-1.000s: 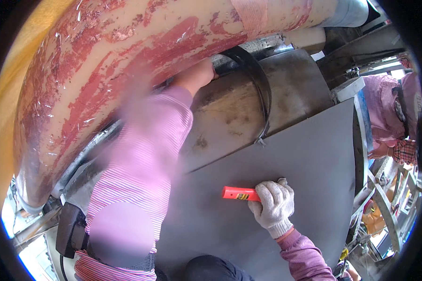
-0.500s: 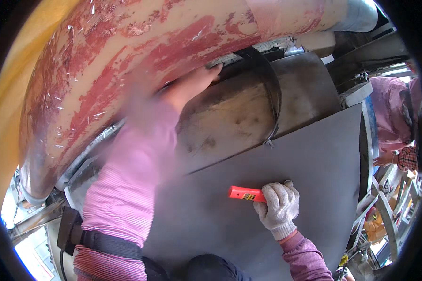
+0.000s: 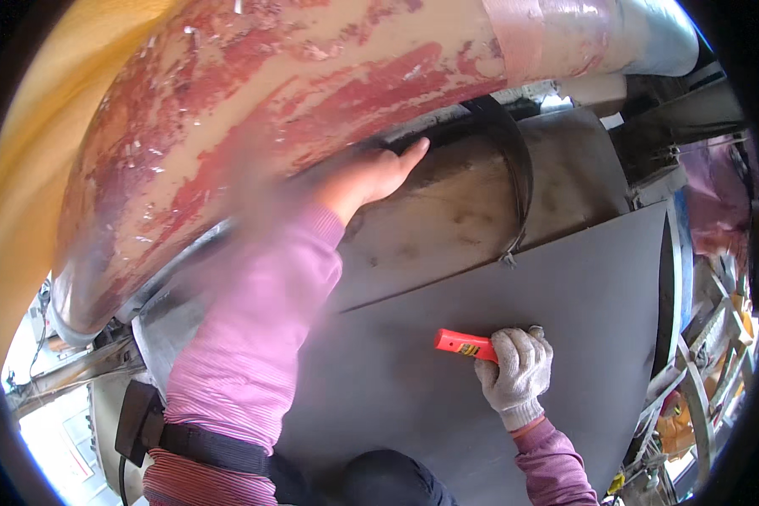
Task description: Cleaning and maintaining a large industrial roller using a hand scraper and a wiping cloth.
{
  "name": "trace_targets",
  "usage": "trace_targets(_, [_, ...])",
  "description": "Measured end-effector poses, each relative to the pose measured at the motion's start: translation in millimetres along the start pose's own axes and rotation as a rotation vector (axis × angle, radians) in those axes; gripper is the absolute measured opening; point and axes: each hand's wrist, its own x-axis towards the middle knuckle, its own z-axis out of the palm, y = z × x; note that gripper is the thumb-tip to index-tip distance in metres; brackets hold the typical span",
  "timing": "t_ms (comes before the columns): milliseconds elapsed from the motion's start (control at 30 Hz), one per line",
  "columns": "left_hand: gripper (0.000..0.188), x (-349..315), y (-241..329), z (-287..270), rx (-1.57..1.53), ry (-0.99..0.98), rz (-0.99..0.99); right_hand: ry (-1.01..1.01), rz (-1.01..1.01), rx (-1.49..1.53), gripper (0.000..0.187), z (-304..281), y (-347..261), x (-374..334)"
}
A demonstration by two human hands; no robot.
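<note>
My bare left hand (image 3: 371,179) reaches across to the lower edge of a large curved beige form with patchy red coating (image 3: 312,118). The thumb is stretched out and apart; the other fingers are partly hidden by the form's edge. Beneath that hand lies a brownish stained board (image 3: 447,219). My right hand (image 3: 519,371), in a whitish knit glove, is closed around a red utility knife (image 3: 465,344). The red end of its body points left; its other end is hidden in the fist. The right hand is over a smooth dark grey sheet (image 3: 413,405).
A black strap (image 3: 521,169) curves over the board from under the form. Yellow material (image 3: 34,194) hangs at the far left. On the right are metal frames (image 3: 700,396) and another person's pink clothing (image 3: 717,190). My dark-clothed knee (image 3: 392,476) is at the bottom.
The view has shifted a little, so most things sit further right. My left hand's thumb shows more plainly. The right hand keeps its grip on the utility knife.
</note>
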Motion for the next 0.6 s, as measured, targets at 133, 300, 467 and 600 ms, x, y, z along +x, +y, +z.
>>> trace_targets(133, [0.089,22.0,-7.5,13.3,0.046,0.022,-0.053,-0.009,0.007,0.016,0.041,0.7,0.5,-0.6])
trace_targets(300, [0.074,57.1,-9.5,14.1,-0.460,-0.155,0.034,-0.019,0.013,0.042,0.041,-5.3,-4.3,6.5])
trace_targets(467, [0.069,51.8,-14.2,18.6,0.074,0.052,0.024,-0.034,-0.002,0.079,0.040,-2.1,-4.1,10.3])
trace_targets(600, [0.046,-6.3,-15.1,96.6,-0.012,0.961,0.553,-0.039,0.014,0.023,0.038,-6.4,6.7,7.1])
